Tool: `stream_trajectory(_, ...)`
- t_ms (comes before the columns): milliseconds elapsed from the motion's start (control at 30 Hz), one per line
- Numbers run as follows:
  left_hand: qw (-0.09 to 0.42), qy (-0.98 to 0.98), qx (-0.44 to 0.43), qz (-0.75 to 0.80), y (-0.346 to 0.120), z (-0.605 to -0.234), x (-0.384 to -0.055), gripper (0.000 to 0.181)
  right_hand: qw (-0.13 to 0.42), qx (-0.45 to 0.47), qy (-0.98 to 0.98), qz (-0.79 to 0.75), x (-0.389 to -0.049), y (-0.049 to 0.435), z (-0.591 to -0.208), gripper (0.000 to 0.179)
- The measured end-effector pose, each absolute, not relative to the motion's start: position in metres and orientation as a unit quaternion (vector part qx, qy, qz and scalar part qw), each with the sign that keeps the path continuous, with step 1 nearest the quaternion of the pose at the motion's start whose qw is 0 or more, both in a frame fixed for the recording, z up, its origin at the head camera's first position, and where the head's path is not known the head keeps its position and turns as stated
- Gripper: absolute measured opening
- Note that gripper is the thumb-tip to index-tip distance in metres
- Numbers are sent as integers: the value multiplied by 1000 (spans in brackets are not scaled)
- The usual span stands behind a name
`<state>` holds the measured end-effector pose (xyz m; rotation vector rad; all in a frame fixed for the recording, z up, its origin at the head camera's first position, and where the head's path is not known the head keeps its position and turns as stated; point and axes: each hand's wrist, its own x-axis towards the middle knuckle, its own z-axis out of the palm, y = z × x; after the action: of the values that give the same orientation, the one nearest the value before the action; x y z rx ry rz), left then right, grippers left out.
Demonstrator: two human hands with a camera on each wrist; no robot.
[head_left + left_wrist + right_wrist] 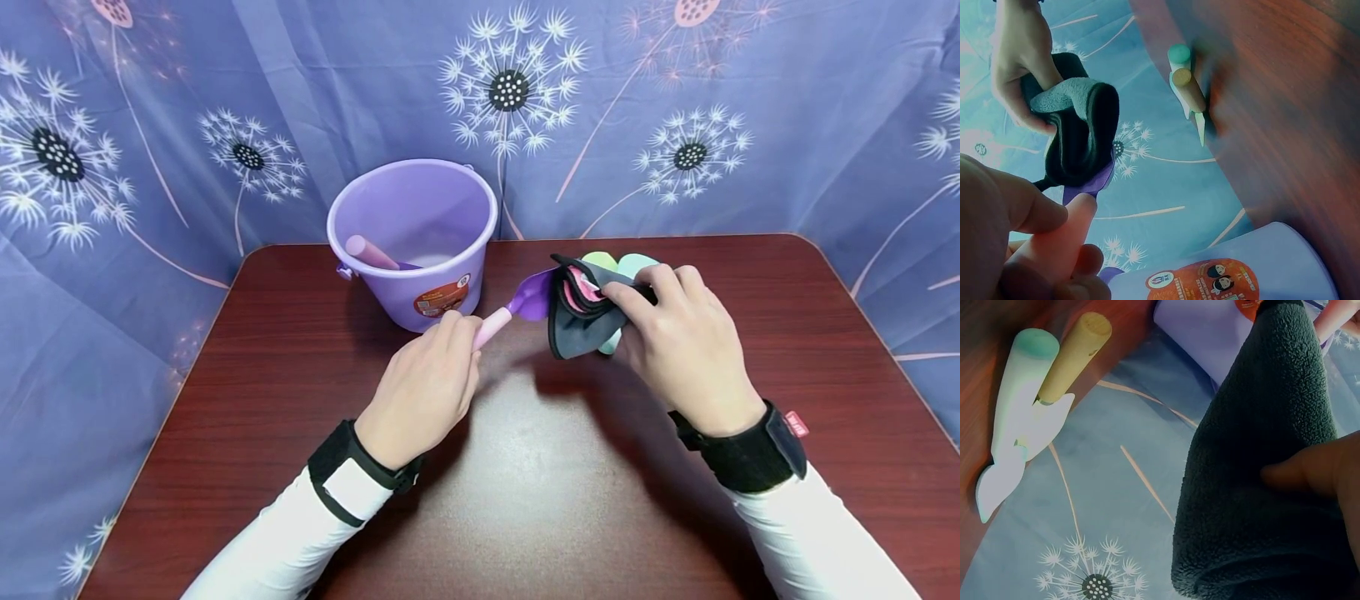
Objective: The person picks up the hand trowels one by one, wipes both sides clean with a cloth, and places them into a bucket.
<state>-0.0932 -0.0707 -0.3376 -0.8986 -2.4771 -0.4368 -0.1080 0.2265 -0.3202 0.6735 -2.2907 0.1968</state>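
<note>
My left hand grips the light pink handle of a toy shovel, held over the table in front of the bucket. The shovel's purple blade points right, its far end hidden behind a folded dark grey cloth. My right hand pinches this cloth, thumb on one side, around the blade's end. Plush pile and black edging show on the cloth in the right wrist view, and a pink patch appears among its folds in the head view. The left wrist view has the blade right against the cloth's lower folds.
A purple bucket with an orange label stands at the back left; a pink-handled tool leans inside. Behind the cloth lie two more toy shovels, one with a green-tipped handle, one with a yellow handle. A patterned curtain hangs behind the table.
</note>
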Motion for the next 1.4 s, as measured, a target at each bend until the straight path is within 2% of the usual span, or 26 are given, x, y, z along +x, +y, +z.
stream_trajectory(333, 247, -899, -324, -162, -70, -337, -93, 26, 318, 206, -917, 127, -102, 228, -321, 42)
stream_trajectory(633, 251, -896, -328, -161, -69, -339, -93, 26, 280, 214, -926, 135, -100, 224, -322, 41)
stream_trajectory(900, 242, -899, -330, -159, -68, -340, -92, 27, 277, 244, -921, 127, -100, 220, -325, 39)
stream_trajectory(1100, 237, -900, -330, -158, -66, -342, -91, 28, 287, 266, -911, 130, -101, 216, -326, 29)
stream_trajectory(1400, 229, -901, -331, -160, -66, -343, -91, 27, 280, 297, -906, 111, -99, 213, -326, 30)
